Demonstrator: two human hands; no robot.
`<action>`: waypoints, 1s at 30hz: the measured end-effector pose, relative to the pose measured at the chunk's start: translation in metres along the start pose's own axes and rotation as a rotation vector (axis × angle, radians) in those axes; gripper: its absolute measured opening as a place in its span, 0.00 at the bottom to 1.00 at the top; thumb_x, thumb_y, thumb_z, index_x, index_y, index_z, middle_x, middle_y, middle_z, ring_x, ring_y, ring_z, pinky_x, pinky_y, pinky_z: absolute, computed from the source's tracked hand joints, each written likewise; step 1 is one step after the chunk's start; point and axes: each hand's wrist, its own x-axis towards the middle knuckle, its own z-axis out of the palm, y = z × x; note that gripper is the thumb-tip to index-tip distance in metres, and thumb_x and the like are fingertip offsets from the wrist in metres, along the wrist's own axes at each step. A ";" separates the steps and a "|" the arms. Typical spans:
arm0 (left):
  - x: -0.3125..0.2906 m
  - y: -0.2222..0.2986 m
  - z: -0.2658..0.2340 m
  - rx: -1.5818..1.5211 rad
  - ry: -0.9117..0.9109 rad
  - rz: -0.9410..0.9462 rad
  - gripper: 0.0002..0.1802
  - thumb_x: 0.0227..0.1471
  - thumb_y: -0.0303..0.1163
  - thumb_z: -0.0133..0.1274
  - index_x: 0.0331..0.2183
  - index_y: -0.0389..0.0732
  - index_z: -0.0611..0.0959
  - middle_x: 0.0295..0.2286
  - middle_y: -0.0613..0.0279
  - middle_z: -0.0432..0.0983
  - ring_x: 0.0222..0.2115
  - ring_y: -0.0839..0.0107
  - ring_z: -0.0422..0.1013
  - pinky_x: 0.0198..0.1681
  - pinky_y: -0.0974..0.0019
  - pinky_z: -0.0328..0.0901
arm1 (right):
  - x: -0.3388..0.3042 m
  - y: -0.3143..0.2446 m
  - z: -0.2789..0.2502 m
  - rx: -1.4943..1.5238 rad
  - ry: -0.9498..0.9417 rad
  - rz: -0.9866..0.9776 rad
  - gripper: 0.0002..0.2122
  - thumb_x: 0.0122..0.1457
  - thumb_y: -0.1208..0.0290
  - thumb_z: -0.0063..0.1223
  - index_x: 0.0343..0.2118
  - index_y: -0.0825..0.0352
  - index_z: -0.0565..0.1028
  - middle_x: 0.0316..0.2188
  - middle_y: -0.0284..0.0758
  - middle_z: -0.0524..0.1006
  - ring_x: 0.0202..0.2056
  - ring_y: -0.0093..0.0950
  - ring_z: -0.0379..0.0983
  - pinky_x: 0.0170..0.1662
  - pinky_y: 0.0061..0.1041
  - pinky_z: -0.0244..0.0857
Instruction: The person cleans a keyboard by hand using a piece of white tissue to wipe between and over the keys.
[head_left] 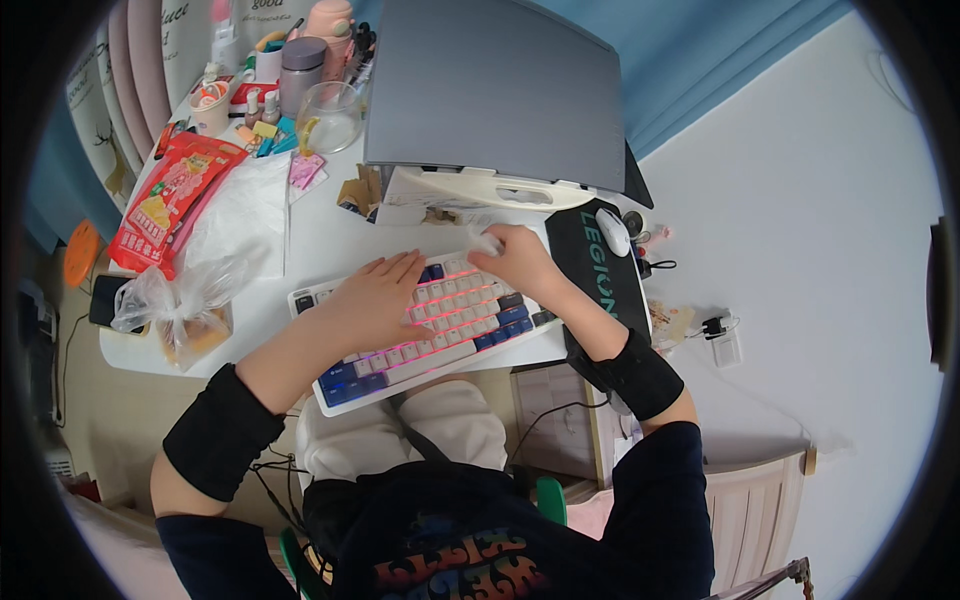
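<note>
A white keyboard [450, 320] with grey-white and navy keys, lit pink from below, lies at the table's front edge. Across its left part rests my left hand [380, 300], fingers stretched out over the keys and the far edge. My right hand [522, 262] is at the keyboard's far right edge, its fingers closed on a small crumpled white tissue [485, 242]. Part of the tissue is hidden by the fingers. Several keys on the left are covered by my left hand and forearm.
Beyond the keyboard a grey laptop [495, 90] stands on a white stand [500, 188]. To the right lies a black mouse pad [590, 270] with a white mouse [613, 232]. At left are a red snack bag [175, 200], a knotted plastic bag [190, 310] and a glass bowl [332, 118].
</note>
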 end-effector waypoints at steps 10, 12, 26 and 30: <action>-0.079 -0.027 -0.013 0.130 0.125 -0.089 0.53 0.47 0.60 0.51 0.58 0.27 0.53 0.58 0.42 0.51 0.60 0.54 0.49 0.63 0.58 0.45 | 0.001 0.004 0.004 -0.347 0.057 -0.157 0.11 0.47 0.71 0.57 0.31 0.74 0.75 0.28 0.50 0.76 0.33 0.46 0.74 0.38 0.37 0.68; -0.094 -0.028 -0.016 0.095 0.159 -0.115 0.54 0.46 0.60 0.52 0.58 0.27 0.52 0.58 0.41 0.51 0.60 0.53 0.49 0.62 0.59 0.46 | 0.004 0.004 -0.001 -0.354 0.199 -0.186 0.10 0.48 0.73 0.57 0.33 0.73 0.75 0.29 0.50 0.76 0.32 0.46 0.73 0.37 0.37 0.68; -0.158 -0.039 0.021 -0.111 0.357 -0.172 0.60 0.37 0.55 0.63 0.57 0.25 0.51 0.55 0.36 0.54 0.59 0.49 0.51 0.60 0.57 0.49 | 0.000 -0.028 0.027 -0.231 -0.099 -0.332 0.12 0.48 0.71 0.58 0.34 0.71 0.75 0.33 0.44 0.74 0.35 0.45 0.72 0.38 0.34 0.65; -0.162 -0.041 0.028 -0.111 0.419 -0.130 0.59 0.37 0.54 0.62 0.57 0.25 0.52 0.55 0.37 0.54 0.59 0.48 0.50 0.61 0.57 0.49 | 0.000 -0.029 0.010 -0.357 -0.092 -0.333 0.10 0.47 0.73 0.59 0.33 0.70 0.76 0.31 0.42 0.75 0.33 0.42 0.72 0.36 0.32 0.65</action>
